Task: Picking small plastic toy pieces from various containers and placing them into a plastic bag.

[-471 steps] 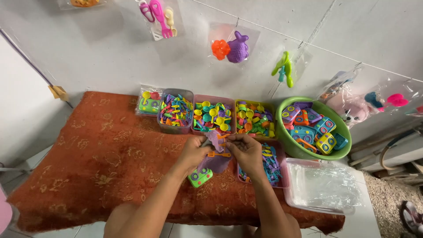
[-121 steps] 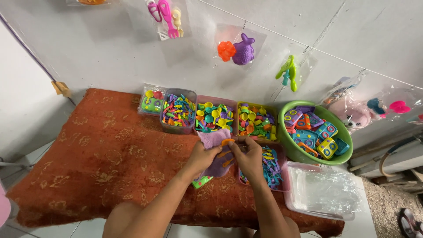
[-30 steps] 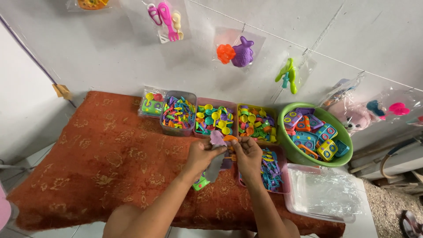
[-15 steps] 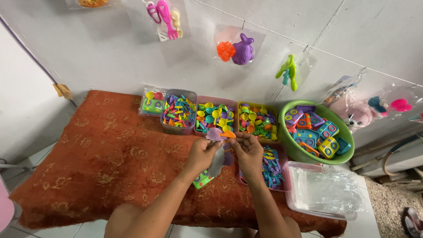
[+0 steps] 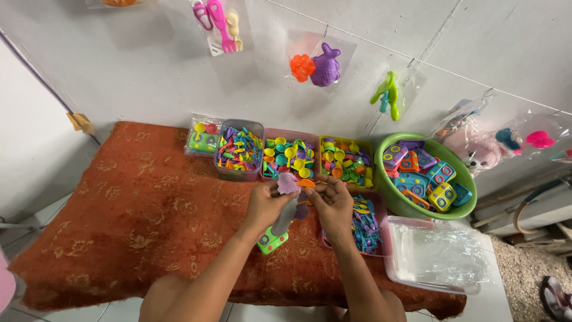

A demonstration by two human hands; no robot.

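Head view: a clear bag (image 5: 286,216) is pinched between both hands above an orange cloth (image 5: 125,209).
Its length hangs toward the person; the left hand (image 5: 266,202) grips it, the right hand (image 5: 333,203) pinches a purple shell (image 5: 288,183) and orange piece (image 5: 306,183) at its mouth.

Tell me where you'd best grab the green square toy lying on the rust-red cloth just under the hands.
Probably by its two opposite side edges, coming straight down from above. The green square toy lies flat on the rust-red cloth, partly under the left hand, so its lower corner, towards the person, is the free part. Its flat face offers little to pinch.
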